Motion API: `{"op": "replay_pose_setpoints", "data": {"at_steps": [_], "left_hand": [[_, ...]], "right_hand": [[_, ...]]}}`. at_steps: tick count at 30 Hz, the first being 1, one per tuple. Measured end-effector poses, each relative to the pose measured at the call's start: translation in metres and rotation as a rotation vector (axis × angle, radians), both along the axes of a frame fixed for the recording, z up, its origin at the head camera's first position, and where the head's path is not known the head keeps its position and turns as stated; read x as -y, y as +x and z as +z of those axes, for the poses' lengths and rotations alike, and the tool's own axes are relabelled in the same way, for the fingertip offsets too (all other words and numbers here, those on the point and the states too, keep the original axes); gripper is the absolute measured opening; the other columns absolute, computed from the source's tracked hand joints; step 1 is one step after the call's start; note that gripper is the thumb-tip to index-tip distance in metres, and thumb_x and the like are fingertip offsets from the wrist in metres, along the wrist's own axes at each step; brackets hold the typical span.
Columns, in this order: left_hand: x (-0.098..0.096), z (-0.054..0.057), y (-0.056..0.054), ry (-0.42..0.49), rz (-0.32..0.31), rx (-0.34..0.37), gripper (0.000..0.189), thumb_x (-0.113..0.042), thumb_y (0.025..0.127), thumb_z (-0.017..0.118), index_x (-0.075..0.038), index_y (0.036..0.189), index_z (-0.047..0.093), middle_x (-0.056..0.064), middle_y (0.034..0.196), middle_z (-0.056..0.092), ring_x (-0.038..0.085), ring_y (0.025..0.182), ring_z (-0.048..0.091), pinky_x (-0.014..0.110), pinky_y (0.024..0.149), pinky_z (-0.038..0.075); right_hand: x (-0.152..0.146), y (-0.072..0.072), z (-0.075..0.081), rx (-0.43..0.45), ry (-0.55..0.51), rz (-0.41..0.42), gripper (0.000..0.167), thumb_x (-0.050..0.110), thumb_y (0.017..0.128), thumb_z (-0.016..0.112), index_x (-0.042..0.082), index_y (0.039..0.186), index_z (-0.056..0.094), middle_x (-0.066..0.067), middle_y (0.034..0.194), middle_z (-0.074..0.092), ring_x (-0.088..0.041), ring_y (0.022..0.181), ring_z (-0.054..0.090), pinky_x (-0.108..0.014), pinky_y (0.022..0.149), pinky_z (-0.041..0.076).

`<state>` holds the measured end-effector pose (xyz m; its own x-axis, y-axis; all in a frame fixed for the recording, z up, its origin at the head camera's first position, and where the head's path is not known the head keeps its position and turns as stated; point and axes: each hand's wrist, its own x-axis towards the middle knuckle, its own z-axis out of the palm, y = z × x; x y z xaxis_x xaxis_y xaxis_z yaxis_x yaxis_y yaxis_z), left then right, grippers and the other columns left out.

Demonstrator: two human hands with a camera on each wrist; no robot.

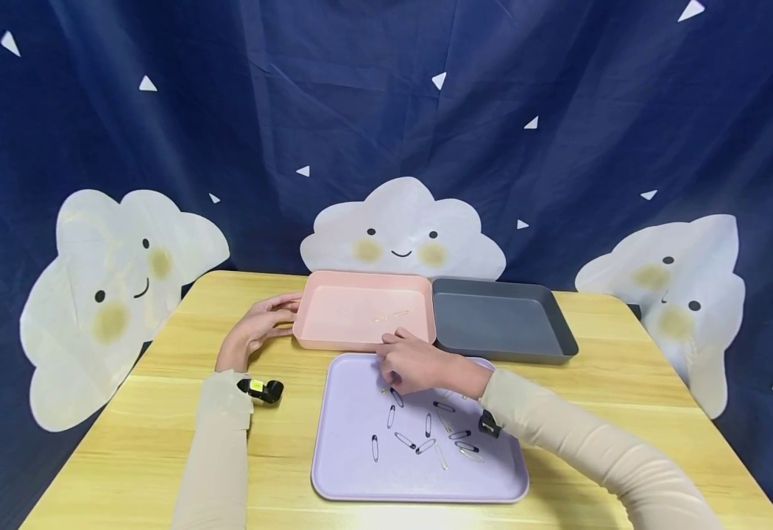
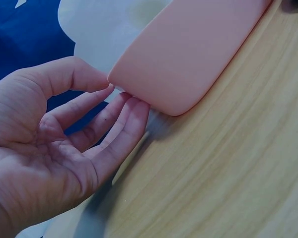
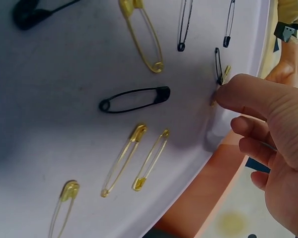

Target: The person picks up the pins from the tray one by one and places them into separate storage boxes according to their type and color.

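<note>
My left hand is at the left end of the pink tray, its relaxed fingertips touching the outer wall. Over the far part of the lilac tray, my right hand has its fingers curled. In the right wrist view its thumb tip covers the middle of a gold safety pin that it appears to pinch; the fingertip behind is hidden. A black safety pin lies right beside it. Several other black and gold safety pins lie scattered on the lilac tray, including a black one.
Gold safety pins lie inside the pink tray. A dark grey tray stands against its right side. All the trays are on a wooden table, with a blue cloud-patterned curtain behind.
</note>
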<state>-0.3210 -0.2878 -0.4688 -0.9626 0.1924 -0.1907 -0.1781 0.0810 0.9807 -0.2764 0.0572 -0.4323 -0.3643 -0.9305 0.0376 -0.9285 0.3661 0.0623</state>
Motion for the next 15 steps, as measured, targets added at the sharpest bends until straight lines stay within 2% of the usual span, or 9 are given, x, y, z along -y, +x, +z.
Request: {"op": "replay_pose_setpoints", "data": {"at_steps": [5, 15], "left_hand": [[0.0005, 0.0005, 0.0002, 0.003, 0.0, -0.001, 0.061, 0.001, 0.099, 0.055, -0.001, 0.157, 0.035, 0.018, 0.144, 0.05, 0.008, 0.106, 0.063, 0.026, 0.089, 0.057], [0.0005, -0.0025, -0.0016, -0.013, 0.0, -0.004, 0.06, 0.001, 0.1, 0.055, -0.002, 0.157, 0.035, 0.023, 0.149, 0.044, 0.009, 0.107, 0.063, 0.026, 0.09, 0.057]], "right_hand": [[0.0029, -0.0005, 0.002, -0.006, 0.021, 0.008, 0.018, 0.016, 0.073, 0.083, 0.026, 0.063, 0.071, 0.01, 0.086, 0.062, -0.013, 0.085, 0.046, -0.03, 0.078, 0.033], [0.0053, -0.0002, 0.0013, 0.008, 0.037, -0.004, 0.024, 0.016, 0.073, 0.083, 0.026, 0.058, 0.067, 0.01, 0.085, 0.062, -0.013, 0.085, 0.046, -0.03, 0.078, 0.032]]}}
